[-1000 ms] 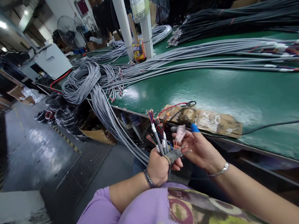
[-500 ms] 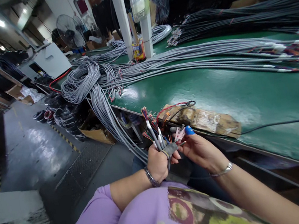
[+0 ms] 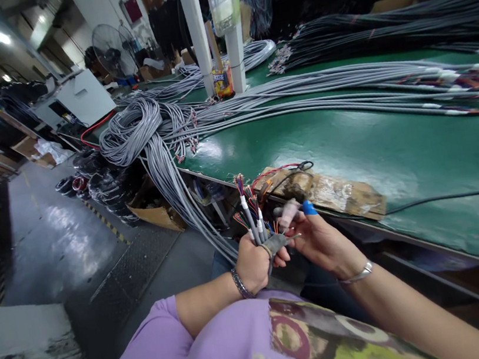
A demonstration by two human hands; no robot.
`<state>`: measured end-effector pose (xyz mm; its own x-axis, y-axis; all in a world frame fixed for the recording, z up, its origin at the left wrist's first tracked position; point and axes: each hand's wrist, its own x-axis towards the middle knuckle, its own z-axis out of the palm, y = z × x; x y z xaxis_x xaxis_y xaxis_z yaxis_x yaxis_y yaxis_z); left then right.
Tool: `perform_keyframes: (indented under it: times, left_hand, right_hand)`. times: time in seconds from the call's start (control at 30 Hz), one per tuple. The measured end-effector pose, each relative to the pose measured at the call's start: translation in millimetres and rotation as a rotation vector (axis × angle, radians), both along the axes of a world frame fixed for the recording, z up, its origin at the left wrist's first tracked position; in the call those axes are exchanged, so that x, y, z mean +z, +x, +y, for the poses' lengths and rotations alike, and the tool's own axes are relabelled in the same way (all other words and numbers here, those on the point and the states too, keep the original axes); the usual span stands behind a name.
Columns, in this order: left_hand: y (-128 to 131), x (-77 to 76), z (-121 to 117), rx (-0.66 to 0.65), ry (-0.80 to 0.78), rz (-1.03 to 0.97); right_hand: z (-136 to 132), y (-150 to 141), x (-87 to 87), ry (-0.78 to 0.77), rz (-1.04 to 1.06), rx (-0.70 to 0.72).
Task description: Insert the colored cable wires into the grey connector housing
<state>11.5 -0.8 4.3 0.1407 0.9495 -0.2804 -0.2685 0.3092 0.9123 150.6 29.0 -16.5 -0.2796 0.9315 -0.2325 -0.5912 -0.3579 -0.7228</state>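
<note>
In front of my body, my left hand (image 3: 254, 263) is closed round a bunch of grey cables (image 3: 250, 220). Their stripped ends stand up out of the fist, with white bands below fans of thin coloured wires (image 3: 240, 184). A grey covering wraps my left thumb (image 3: 274, 243), which lies across the bunch. Just to the right, my right hand (image 3: 322, 245) has its fingers drawn together beside the wire ends. Blue tape covers its thumb tip, and a pale pink wrap on another finger is blurred. Whatever sits between those fingertips is too small to make out.
The green table (image 3: 351, 146) carries long grey cables (image 3: 298, 91) and a large looped bundle (image 3: 134, 129) hanging over its edge. Taped cardboard (image 3: 339, 192) with red and black leads lies at the near edge. A white post (image 3: 196, 31) rises behind. Black coils (image 3: 107, 186) rest on the floor.
My left hand and the cable ends have shifted slightly to the right. The wrapped finger of my right hand has moved and is now blurred; its thumb sits a little further right.
</note>
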Motion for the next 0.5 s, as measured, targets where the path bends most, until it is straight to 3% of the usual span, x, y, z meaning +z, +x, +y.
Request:
perform_keyframes:
  times: [0.1, 0.27, 0.5]
  left_hand:
    - [-3, -1.7, -3, -0.024, 0.007, 0.015]
    - [-6, -8.0, -7, -0.061, 0.053, 0.054]
    - [-6, -4.5, -8, -0.022, 0.079, 0.016]
  right_hand:
    - [-3, 12, -0.3, -0.115, -0.014, 0.097]
    - [-8, 28, 7.0, -0.06, -0.182, 0.276]
    - [-5, 27, 12.4, -0.084, -0.25, 0.211]
